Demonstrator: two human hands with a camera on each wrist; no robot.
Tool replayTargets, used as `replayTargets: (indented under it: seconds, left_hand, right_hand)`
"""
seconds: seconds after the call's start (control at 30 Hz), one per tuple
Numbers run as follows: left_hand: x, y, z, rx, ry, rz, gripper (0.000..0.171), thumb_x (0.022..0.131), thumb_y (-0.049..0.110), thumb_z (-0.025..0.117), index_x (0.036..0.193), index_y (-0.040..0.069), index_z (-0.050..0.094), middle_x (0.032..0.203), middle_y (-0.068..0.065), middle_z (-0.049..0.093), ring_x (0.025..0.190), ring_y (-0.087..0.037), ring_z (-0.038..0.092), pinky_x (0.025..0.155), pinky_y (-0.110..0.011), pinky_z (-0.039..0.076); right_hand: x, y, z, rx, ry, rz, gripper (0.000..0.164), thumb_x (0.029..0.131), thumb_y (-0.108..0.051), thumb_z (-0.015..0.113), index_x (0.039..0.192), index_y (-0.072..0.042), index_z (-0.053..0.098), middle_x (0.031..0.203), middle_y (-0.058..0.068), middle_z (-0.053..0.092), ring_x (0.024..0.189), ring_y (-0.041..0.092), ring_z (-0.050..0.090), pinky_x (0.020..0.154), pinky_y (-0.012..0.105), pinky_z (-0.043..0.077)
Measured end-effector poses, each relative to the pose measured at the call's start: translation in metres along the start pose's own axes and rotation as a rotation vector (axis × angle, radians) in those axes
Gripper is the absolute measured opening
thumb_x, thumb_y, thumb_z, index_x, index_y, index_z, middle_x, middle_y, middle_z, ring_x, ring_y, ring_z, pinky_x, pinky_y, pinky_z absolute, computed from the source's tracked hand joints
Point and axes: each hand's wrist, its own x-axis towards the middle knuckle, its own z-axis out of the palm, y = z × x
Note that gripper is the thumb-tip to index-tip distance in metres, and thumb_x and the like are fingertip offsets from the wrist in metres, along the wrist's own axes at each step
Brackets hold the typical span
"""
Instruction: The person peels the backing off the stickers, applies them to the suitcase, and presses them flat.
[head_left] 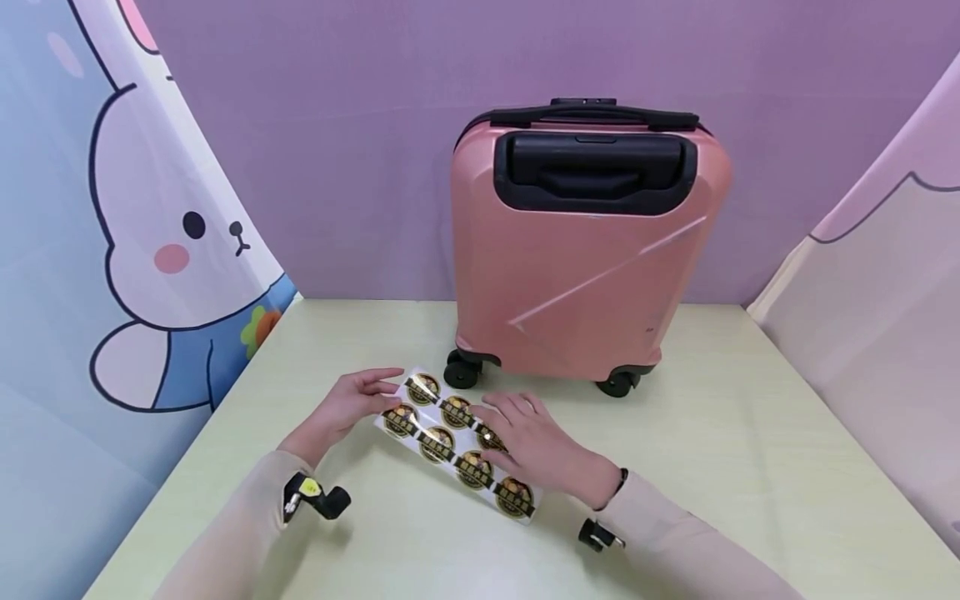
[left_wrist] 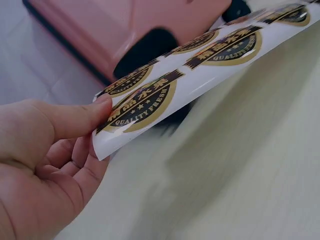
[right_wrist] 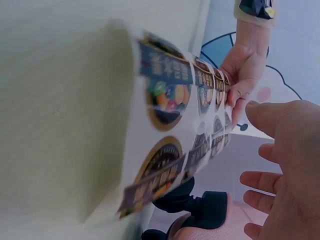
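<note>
A glossy white sheet of round black-and-gold stickers (head_left: 437, 443) is raised at a slant above the table, its shadow below it. My left hand (head_left: 347, 410) pinches the sheet's left end; in the left wrist view the thumb (left_wrist: 82, 119) lies on the printed face, with the fingers behind. Above the right part of the sheet is my right hand (head_left: 546, 448), its fingers loosely spread and covering some stickers in the head view. From the right wrist, that hand's fingers (right_wrist: 260, 182) appear apart from the sheet, holding nothing.
A pink hard-shell suitcase (head_left: 577, 275) with black wheels (head_left: 462, 372) stands upright just behind the sheet. The pale table (head_left: 712, 492) meets a purple backdrop (head_left: 337, 150) at the back. Printed cloths hang at both sides, a cartoon rabbit (head_left: 165, 225) on the left one.
</note>
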Motion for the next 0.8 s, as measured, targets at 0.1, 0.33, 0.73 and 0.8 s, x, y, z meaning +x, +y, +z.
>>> replayTargets:
  seconds: [0.1, 0.33, 0.73, 0.8]
  left_hand:
    - [0.0, 0.005, 0.012, -0.03, 0.002, 0.015, 0.058, 0.088, -0.005, 0.069, 0.141, -0.009, 0.047, 0.1, -0.003, 0.073, 0.086, -0.009, 0.068, 0.078, -0.022, 0.055]
    - [-0.007, 0.016, 0.042, -0.078, 0.018, 0.05, 0.057, 0.087, -0.012, 0.066, 0.14, -0.009, 0.048, 0.103, -0.013, 0.072, 0.082, -0.007, 0.068, 0.079, -0.022, 0.055]
    - [-0.013, 0.031, 0.083, -0.097, 0.015, 0.089, 0.06, 0.088, -0.013, 0.066, 0.144, -0.002, 0.048, 0.113, -0.014, 0.068, 0.08, -0.01, 0.063, 0.076, -0.022, 0.055]
    - [-0.013, 0.034, 0.087, -0.082, -0.004, 0.106, 0.06, 0.088, -0.012, 0.066, 0.144, -0.001, 0.048, 0.119, -0.019, 0.066, 0.08, -0.01, 0.062, 0.076, -0.022, 0.055]
  right_hand:
    - [0.002, 0.003, -0.002, -0.01, 0.037, 0.006, 0.058, 0.094, -0.032, 0.067, 0.142, -0.005, 0.048, 0.136, 0.017, 0.051, 0.127, 0.031, 0.046, 0.105, 0.052, 0.037]
    - [0.004, 0.008, -0.004, -0.039, 0.107, 0.044, 0.056, 0.092, -0.028, 0.07, 0.139, -0.004, 0.049, 0.135, 0.017, 0.051, 0.128, 0.034, 0.045, 0.105, 0.055, 0.037]
    - [0.01, 0.017, -0.008, -0.039, 0.172, 0.156, 0.052, 0.091, -0.027, 0.072, 0.135, -0.006, 0.054, 0.132, 0.015, 0.053, 0.127, 0.034, 0.045, 0.103, 0.062, 0.032]
    - [0.011, 0.018, -0.01, -0.027, 0.173, 0.169, 0.05, 0.092, -0.027, 0.072, 0.134, -0.007, 0.055, 0.132, 0.014, 0.053, 0.127, 0.033, 0.045, 0.104, 0.062, 0.031]
